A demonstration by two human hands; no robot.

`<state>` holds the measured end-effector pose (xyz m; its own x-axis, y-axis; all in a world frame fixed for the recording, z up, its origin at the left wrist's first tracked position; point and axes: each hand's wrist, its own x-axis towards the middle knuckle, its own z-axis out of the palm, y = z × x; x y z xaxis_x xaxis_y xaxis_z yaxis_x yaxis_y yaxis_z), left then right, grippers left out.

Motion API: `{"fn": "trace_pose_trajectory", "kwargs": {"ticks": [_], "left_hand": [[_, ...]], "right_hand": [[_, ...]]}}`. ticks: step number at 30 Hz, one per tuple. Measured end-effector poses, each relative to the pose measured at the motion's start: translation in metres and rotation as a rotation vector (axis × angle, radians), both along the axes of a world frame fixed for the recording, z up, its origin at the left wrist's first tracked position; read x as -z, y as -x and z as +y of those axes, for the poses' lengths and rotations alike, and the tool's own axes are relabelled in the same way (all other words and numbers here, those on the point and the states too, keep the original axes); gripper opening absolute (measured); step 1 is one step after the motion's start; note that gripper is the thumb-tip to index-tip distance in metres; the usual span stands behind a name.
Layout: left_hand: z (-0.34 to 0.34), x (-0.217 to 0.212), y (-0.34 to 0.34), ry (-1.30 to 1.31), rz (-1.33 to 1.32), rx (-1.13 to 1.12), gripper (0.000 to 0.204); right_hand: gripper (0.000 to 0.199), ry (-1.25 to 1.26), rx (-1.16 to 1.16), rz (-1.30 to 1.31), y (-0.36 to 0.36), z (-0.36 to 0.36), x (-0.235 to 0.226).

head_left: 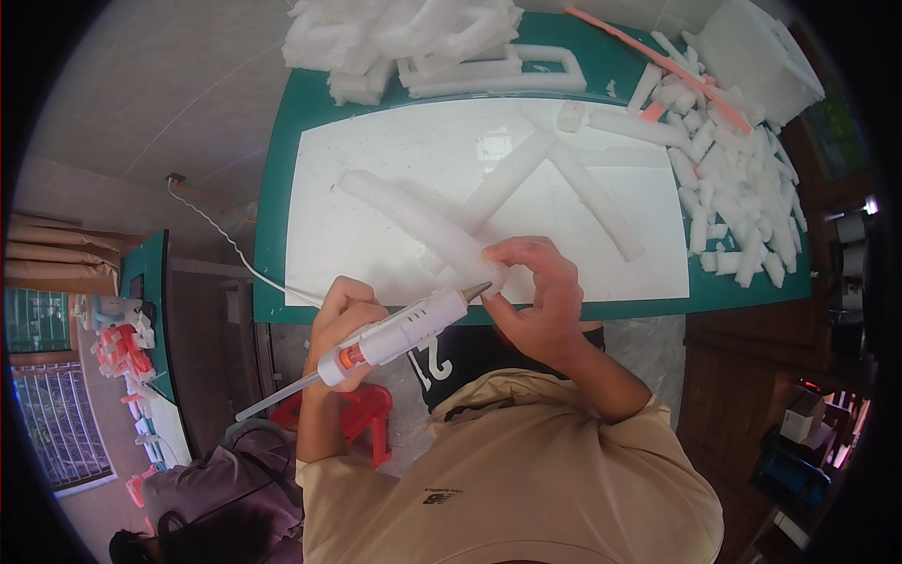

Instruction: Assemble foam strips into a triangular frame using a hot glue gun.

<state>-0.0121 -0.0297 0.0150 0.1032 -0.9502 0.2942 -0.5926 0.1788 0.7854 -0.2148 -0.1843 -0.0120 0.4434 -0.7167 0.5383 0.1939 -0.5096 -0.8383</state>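
Observation:
My left hand (346,315) is wrapped around a white hot glue gun (413,329) with a glue stick (277,395) poking out of its back end. The gun's metal nozzle touches or nearly touches the near end of a long white foam strip (404,211). That end is pinched between the thumb and fingers of my right hand (540,296), while the strip slants away to the far left over the white board (319,254). Behind it, one foam strip (512,174) and another foam strip (597,202) lie on the board, meeting at a corner.
The board lies on a green table (282,211). Loose foam offcuts (742,202) heap at the right, near a pink strip (667,66) and a big foam block (761,61). Stacked foam (395,38) stands at the back. A white cord (225,235), red stool (371,414) and another person (221,489) are at left.

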Motion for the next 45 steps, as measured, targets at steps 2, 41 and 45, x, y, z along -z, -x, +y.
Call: {"fn": "trace_pose_trajectory", "kwargs": {"ticks": [2,41,45], "left_hand": [[0.000,0.001,0.000,-0.006,-0.017,0.001,0.033],[0.026,0.052,-0.057,-0.011,0.203,-0.379,0.057],[0.013,0.048,-0.083,-0.123,-0.109,-0.514,0.046]], "right_hand": [[0.042,0.001,-0.004,0.021,0.001,0.000,0.001],[0.057,-0.283,0.211,-0.060,0.113,-0.018,0.000],[0.062,-0.502,0.300,-0.108,0.155,-0.007,-0.005]]}}
